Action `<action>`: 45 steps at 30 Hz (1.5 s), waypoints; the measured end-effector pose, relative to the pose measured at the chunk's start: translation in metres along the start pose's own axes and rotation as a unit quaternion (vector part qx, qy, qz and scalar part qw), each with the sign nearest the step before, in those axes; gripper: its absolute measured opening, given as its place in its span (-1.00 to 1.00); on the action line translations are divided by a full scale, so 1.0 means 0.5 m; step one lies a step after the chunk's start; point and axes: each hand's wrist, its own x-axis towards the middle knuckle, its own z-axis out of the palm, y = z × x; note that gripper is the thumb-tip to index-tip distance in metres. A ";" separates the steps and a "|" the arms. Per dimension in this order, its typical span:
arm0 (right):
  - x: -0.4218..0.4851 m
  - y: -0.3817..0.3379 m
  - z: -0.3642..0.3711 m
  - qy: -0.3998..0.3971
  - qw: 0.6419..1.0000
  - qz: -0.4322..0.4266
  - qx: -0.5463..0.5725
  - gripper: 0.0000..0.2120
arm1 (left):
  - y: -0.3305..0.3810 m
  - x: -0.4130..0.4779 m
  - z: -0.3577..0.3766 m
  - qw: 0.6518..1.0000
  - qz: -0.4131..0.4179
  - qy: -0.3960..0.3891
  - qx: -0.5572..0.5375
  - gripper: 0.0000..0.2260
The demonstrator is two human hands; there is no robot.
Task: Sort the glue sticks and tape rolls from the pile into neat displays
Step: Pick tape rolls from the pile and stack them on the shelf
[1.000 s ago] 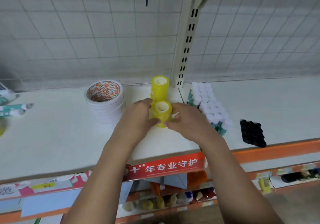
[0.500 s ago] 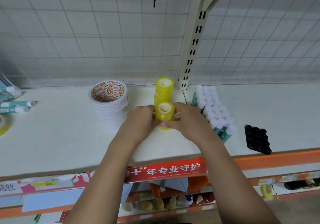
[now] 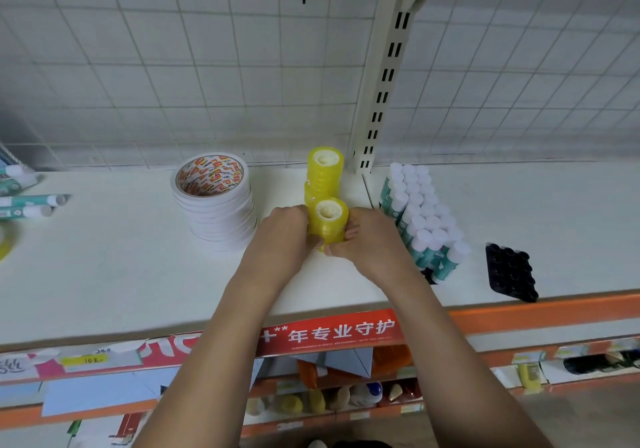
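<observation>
Yellow tape stack [image 3: 328,219] | clasped at its sides by left hand [image 3: 284,237] and right hand [image 3: 367,239] | judged light, slick, easily toppled; best held low.

left hand [image 3: 286,239]: gripping | right hand [image 3: 371,241]: gripping (both arms extended forward)

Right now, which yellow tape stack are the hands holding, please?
The nearer stack, between left hand and right hand; the taller stack stands behind it.

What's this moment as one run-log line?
stage: tape stacking | left hand: grips front yellow tape stack | right hand: grips it | behind: taller yellow tape stack | shelved: white tape stack, upright glue sticks
</observation>
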 end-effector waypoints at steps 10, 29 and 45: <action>-0.010 0.012 0.012 0.013 0.996 0.018 0.092 -0.70 | 0.007 -0.007 0.000 0.997 -0.028 -0.008 -0.065 -0.87; -0.008 0.005 0.026 0.044 0.995 -0.032 -0.081 -0.69 | 0.001 -0.014 0.015 0.994 -0.028 0.003 -0.110 -0.83; -0.032 -0.007 0.015 0.041 0.980 -0.067 -0.183 -0.74 | 0.018 -0.030 0.014 0.995 -0.036 0.011 -0.091 -0.83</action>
